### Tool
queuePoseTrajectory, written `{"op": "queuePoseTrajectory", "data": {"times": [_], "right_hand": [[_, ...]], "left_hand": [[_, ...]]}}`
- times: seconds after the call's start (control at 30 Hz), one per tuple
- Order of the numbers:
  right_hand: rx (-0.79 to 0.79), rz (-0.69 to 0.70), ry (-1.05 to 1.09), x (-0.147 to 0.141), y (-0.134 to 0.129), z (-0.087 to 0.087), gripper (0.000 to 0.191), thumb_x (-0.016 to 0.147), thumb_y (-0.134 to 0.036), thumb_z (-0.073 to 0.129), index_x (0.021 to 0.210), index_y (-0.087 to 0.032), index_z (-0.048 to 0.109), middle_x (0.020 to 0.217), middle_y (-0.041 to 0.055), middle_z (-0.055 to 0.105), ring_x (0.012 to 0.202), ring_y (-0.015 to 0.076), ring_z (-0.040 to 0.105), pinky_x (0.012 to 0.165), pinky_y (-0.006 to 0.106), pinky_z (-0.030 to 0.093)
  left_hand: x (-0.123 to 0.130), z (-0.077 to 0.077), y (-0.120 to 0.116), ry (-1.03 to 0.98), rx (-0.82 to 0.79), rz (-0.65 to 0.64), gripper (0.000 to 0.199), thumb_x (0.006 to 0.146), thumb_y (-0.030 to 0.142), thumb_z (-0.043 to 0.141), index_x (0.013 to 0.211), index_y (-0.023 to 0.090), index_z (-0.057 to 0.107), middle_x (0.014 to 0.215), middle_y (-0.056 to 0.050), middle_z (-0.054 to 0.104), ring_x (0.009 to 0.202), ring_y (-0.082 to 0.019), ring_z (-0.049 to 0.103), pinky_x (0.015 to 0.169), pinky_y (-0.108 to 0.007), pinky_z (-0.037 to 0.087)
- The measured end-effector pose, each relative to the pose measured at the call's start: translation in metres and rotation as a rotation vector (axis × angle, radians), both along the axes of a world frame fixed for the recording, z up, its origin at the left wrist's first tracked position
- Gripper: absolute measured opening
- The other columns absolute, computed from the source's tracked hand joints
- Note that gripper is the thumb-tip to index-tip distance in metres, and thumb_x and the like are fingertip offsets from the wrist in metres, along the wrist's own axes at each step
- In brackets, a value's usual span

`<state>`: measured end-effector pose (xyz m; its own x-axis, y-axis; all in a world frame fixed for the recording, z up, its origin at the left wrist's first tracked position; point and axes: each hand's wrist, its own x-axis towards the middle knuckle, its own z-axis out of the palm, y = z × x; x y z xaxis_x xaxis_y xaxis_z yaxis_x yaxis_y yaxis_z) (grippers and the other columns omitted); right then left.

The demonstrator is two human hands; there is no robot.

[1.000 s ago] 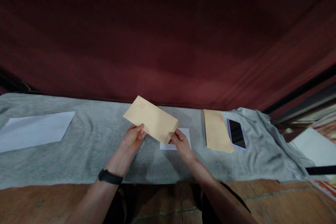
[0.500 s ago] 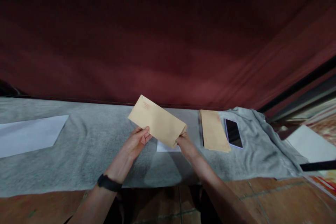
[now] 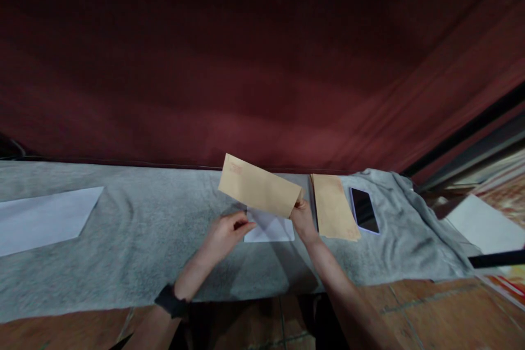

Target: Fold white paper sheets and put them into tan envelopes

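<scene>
A tan envelope (image 3: 262, 186) with small reddish print near its far left corner is held up at a tilt above the table. My right hand (image 3: 302, 219) grips it by its right end, fingers closed around the folded edge. Below it lies a folded white sheet of paper (image 3: 270, 229), its far part hidden by the envelope. My left hand (image 3: 227, 232), with a dark band on the wrist, is at the left edge of this sheet. Its fingers are curled, a gap shows between thumb and forefinger, and the thumb tip reaches over the paper.
A stack of tan envelopes (image 3: 334, 208) lies to the right, with a phone (image 3: 365, 210) beside it. On the left rests a large white sheet (image 3: 45, 219). Grey cloth (image 3: 164, 251) covers the table, and a dark red curtain (image 3: 246, 93) hangs behind.
My left hand has let go of the envelope and come down to the white paper. The envelope has shifted right in my right hand, baring more of the paper.
</scene>
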<state>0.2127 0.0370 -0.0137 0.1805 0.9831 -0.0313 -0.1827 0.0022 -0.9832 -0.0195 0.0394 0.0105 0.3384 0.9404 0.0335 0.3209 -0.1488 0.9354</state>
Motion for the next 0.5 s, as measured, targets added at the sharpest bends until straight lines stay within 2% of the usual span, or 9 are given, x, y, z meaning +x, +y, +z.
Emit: {"op": "queuePoseTrajectory", "data": {"times": [0.03,0.07,0.1,0.17,0.23,0.3,0.4,0.5], "right_hand": [[0.012,0.004,-0.028,0.002,0.0,0.0,0.019,0.067,-0.038,0.074,0.081,-0.026,0.076,0.074,0.0007,0.077,0.091,0.0284,0.075,0.08,0.043,0.062],[0.023,0.015,-0.057,0.003,-0.001,0.001,0.019,0.068,-0.038,0.073,0.082,-0.026,0.077,0.075,0.0002,0.077,0.089,0.0274,0.075,0.08,0.043,0.062],[0.03,0.039,-0.085,0.003,-0.003,0.002,0.017,0.07,-0.037,0.073,0.082,-0.025,0.077,0.075,-0.0002,0.077,0.087,0.0266,0.075,0.081,0.043,0.062],[0.028,0.132,-0.121,0.0,-0.007,0.005,0.016,0.07,-0.036,0.074,0.08,-0.025,0.078,0.074,-0.0011,0.076,0.084,0.0256,0.076,0.082,0.043,0.061],[0.015,0.213,-0.119,-0.004,-0.011,0.01,0.018,0.068,-0.038,0.079,0.08,-0.024,0.078,0.071,-0.002,0.075,0.083,0.0259,0.076,0.08,0.043,0.062],[-0.007,0.271,-0.094,-0.007,-0.015,0.015,0.023,0.066,-0.041,0.082,0.082,-0.024,0.078,0.068,-0.003,0.075,0.083,0.0264,0.076,0.078,0.043,0.062],[-0.034,0.331,-0.068,-0.007,-0.019,0.02,0.026,0.066,-0.043,0.083,0.084,-0.024,0.079,0.068,-0.0028,0.075,0.083,0.0266,0.076,0.075,0.042,0.063],[-0.048,0.368,-0.065,-0.004,-0.022,0.019,0.023,0.069,-0.042,0.082,0.084,-0.025,0.079,0.071,-0.0022,0.076,0.082,0.0262,0.076,0.071,0.04,0.063]], "left_hand": [[0.001,0.001,-0.005,0.104,0.227,-0.045,0.019,0.081,0.042,0.078,0.083,0.023,0.076,0.088,-0.008,0.078,0.088,-0.027,0.073,0.092,-0.042,0.054],[0.002,0.002,-0.01,0.206,0.433,-0.072,0.022,0.084,0.04,0.076,0.1,0.025,0.077,0.109,-0.009,0.077,0.108,-0.03,0.07,0.106,-0.047,0.047],[0.003,0.002,-0.013,0.308,0.607,-0.082,0.034,0.086,0.039,0.075,0.118,0.027,0.073,0.131,-0.01,0.07,0.127,-0.033,0.061,0.117,-0.053,0.036],[0.005,0.003,-0.015,0.507,0.822,-0.071,0.061,0.086,0.038,0.075,0.143,0.029,0.057,0.159,-0.013,0.046,0.149,-0.037,0.036,0.124,-0.062,0.016],[0.005,0.001,-0.012,0.656,0.896,-0.061,0.08,0.081,0.041,0.08,0.153,0.029,0.045,0.168,-0.016,0.027,0.154,-0.041,0.022,0.123,-0.068,0.008],[0.002,-0.001,-0.007,0.73,0.903,-0.073,0.093,0.077,0.044,0.083,0.157,0.028,0.039,0.169,-0.019,0.021,0.154,-0.043,0.02,0.122,-0.069,0.008],[-0.005,-0.003,0.0,0.758,0.893,-0.081,0.101,0.073,0.046,0.085,0.158,0.023,0.036,0.168,-0.023,0.02,0.154,-0.045,0.021,0.121,-0.07,0.008],[-0.01,0.0,0.002,0.76,0.888,-0.087,0.099,0.072,0.042,0.084,0.157,0.022,0.038,0.166,-0.024,0.026,0.153,-0.045,0.022,0.121,-0.07,0.008]]}}
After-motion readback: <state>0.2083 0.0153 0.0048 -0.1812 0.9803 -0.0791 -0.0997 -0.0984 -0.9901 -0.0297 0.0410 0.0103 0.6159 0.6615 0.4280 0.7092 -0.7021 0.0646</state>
